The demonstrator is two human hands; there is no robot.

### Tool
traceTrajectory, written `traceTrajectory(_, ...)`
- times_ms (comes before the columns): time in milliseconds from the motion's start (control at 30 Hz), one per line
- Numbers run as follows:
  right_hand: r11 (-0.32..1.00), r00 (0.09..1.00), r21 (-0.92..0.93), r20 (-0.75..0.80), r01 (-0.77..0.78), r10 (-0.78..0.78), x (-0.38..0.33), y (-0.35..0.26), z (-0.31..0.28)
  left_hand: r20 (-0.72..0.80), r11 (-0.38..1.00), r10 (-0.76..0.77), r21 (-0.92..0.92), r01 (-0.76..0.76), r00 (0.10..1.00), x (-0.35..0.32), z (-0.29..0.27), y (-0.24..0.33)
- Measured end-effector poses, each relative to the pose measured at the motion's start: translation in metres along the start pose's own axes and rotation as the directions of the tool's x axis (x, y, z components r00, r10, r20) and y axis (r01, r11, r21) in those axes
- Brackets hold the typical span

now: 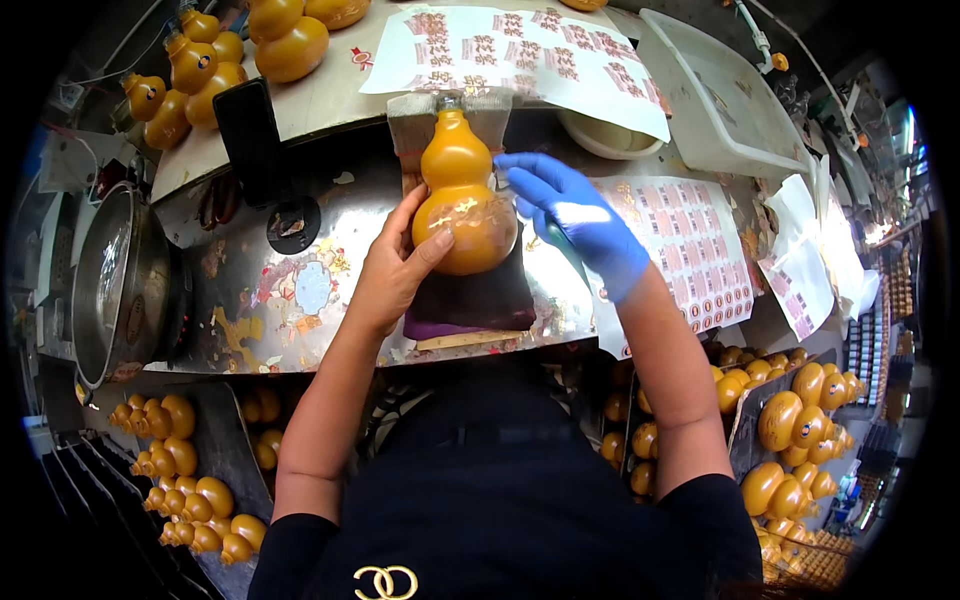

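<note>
A glossy amber, gourd-shaped bottle [470,240] lies with its neck pointing away from me, over a dark pad [475,305] with a purple edge. A clear, shiny patch with small gold marks shows on its lower bulb. My bare left hand [402,262] grips that bulb from the left, thumb on top. In a blue glove, my right hand [585,225] is at the bottle's right side, its fingertips near the waist and upper bulb. Something thin and greenish shows under the curled gloved fingers; its kind is unclear.
Sheets of printed labels [480,50] lie at the back, and another label sheet [690,255] at the right. A black phone [250,135] stands back left, beyond a metal basin [105,290]. A white bowl [625,145] and plastic tray [740,100] sit back right. Several gourd bottles [290,50] stand around.
</note>
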State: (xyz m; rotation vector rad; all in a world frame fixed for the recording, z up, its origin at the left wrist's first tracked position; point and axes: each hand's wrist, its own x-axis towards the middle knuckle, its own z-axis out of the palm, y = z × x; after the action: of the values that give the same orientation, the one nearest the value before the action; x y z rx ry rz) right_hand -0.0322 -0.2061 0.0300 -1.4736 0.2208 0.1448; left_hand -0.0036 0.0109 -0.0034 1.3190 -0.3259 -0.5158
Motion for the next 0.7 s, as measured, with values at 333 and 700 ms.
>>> traceTrajectory(333,0.993,0.986,0.006,0.119,-0.115,0.114,-0.013,0.035,-0.001,0.017,0.997,-0.071,0.036,0.07,0.997,-0.005,-0.006,0.006)
traceTrajectory(700,0.985,0.998,-0.172,0.059,-0.022,0.033,-0.01,0.048,0.003,0.105,0.98,-0.05,0.196,0.029,0.993,-0.004,-0.016,0.001)
